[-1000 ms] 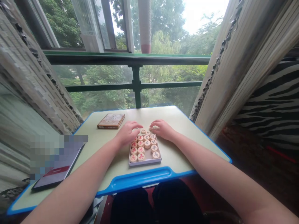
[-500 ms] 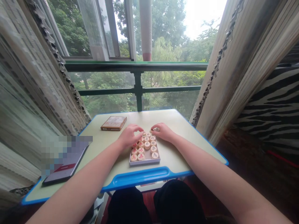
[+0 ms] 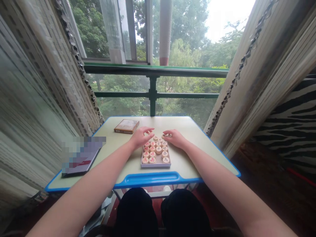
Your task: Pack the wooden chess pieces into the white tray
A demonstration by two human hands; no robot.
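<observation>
A shallow white box (image 3: 155, 165) holds rows of round wooden Chinese chess pieces, red-marked ones (image 3: 152, 160) at the left and dark-marked ones (image 3: 165, 160) at the right. Several pieces (image 3: 155, 138) lie at the box's far end, between my hands. My left hand (image 3: 141, 136) hovers at the far left corner, thumb and fingers apart, with nothing plainly held. At the far right corner, my right hand (image 3: 174, 138) has its thumb and fingertips closed around a Chinese chess piece (image 3: 163, 136), partly hidden by the fingers.
The box sits on a pale table (image 3: 197, 158) with a blue rim and a front groove (image 3: 150, 178). A flat brown box (image 3: 126, 126) lies at the back left. A tablet-like device (image 3: 85, 161), partly blurred out, rests at the left edge. Curtains (image 3: 237, 85) flank the window railing (image 3: 153, 89).
The view has shifted, so the table and box appear further right and slightly higher. My left hand has lifted slightly off the pieces, its fingers spreading. My right hand stays at the far right corner.
</observation>
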